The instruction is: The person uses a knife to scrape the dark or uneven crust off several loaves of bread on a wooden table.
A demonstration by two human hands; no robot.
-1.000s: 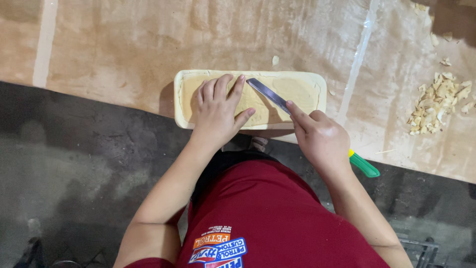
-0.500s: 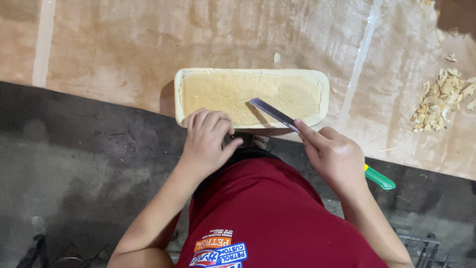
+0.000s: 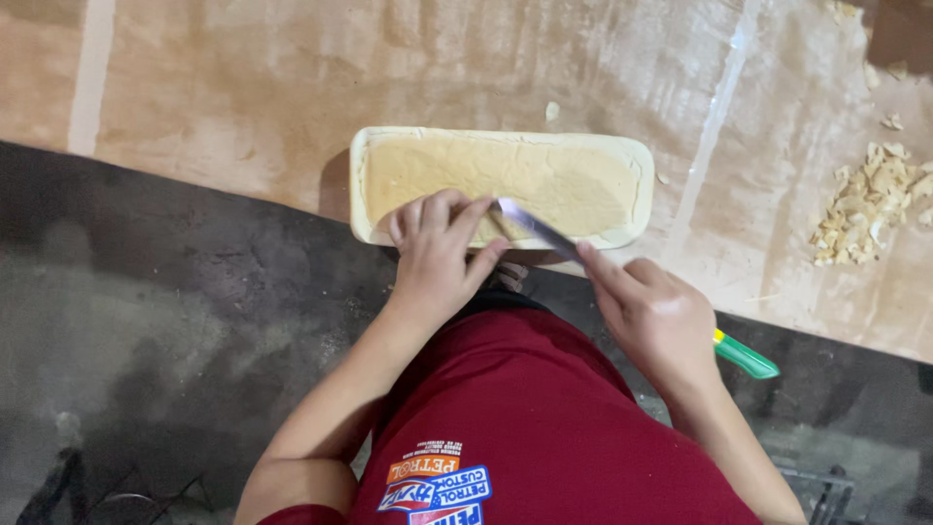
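Brown worktop (image 3: 243, 107); left hand (image 3: 437, 248) spread on cream tray (image 3: 501, 185), right hand (image 3: 656, 316) seemingly clenched around knife (image 3: 544, 230).

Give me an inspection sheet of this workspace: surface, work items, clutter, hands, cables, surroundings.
Surface: brown paper-covered table, creased, with pale tape strips.
Work items: pale rectangular tray filled with tan paste; knife with green handle, blade over the tray's near rim.
Clutter: pile of pale shavings at the right; stray bits near the tray.
Hands: left hand rests on the tray's near rim; right hand grips the knife.
Cables: nothing seen.
Surroundings: dark concrete floor; the person's red shirt.
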